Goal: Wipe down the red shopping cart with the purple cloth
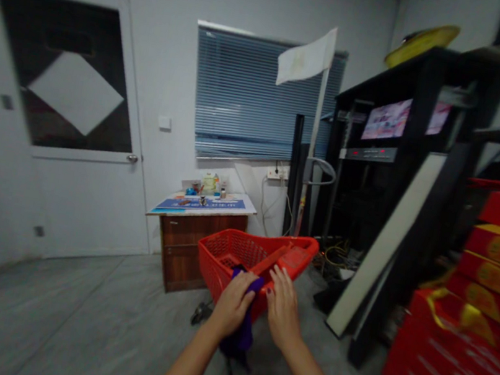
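A red plastic shopping cart (219,264) stands in front of me, its basket wall pierced with holes. A purple cloth (243,331) hangs over its near edge. My left hand (235,301) is closed on the cloth at that edge, thumb toward the right. My right hand (282,305) lies beside it on the near right part of the cart, fingers stretched out and apart, with nothing held in them. A white flag (306,57) rises on a pole (317,122) behind the cart's right end. The palms are hidden from view.
Behind the cart is a wooden cabinet (189,247) with small items on top. On the right are stacked red boxes (454,362), a leaning white panel (385,245) and a black rack (416,125) with screens. A closed white door (82,206) is at left; cables hang by the wall.
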### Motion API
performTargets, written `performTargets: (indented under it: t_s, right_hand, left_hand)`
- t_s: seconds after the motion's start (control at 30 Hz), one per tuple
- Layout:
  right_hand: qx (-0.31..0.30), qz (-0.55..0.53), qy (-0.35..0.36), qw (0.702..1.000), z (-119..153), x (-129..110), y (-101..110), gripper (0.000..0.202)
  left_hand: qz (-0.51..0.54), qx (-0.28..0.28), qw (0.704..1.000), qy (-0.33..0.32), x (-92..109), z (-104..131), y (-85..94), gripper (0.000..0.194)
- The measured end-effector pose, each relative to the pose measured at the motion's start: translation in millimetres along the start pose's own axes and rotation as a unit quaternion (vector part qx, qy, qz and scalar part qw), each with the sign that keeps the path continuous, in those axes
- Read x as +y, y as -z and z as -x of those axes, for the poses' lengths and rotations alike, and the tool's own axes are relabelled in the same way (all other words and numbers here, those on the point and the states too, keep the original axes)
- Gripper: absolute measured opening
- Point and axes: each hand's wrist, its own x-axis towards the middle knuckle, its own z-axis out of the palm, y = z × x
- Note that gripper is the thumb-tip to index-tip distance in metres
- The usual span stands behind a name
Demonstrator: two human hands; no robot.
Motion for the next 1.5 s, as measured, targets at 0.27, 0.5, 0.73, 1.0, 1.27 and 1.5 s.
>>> performTargets:
  t_s: [0.27, 0.5, 0.73, 1.0, 1.27, 1.5]
  right_hand:
    - [0.018, 0.006, 0.01, 1.0, 0.8, 1.1, -1.6, 0.044]
    - [0.02, 0.002, 0.002, 1.0, 1.4, -2.0, -3.2, 0.044]
    - [0.022, 0.015, 0.0, 1.0, 1.7, -6.9, -7.0, 0.046]
    - [0.017, 0.024, -0.001, 1.0, 1.8, -15.4, -10.9, 0.047]
    - [-0.001, 0.04, -0.017, 0.999, 3.4, -28.2, -21.5, 0.047]
    - [-0.1, 0.084, 0.052, 0.99, -7.2, -24.9, -2.2, 0.05]
  left_hand:
    - [0.005, 0.016, 0.998, 0.053, -15.2, -1.8, -1.2, 0.042]
    - [0.002, -0.006, 1.0, 0.009, -1.8, 1.2, -0.4, 0.042]
    - [-0.007, 0.02, 0.998, 0.06, -10.7, -2.9, 3.7, 0.041]
    - [0.022, 0.019, 0.999, 0.019, -8.3, 1.3, 7.5, 0.039]
    - [0.017, 0.034, 0.998, 0.04, -12.0, 0.4, 14.5, 0.038]
    - [0.019, 0.042, 0.999, 0.015, -18.8, 3.7, 25.5, 0.04]
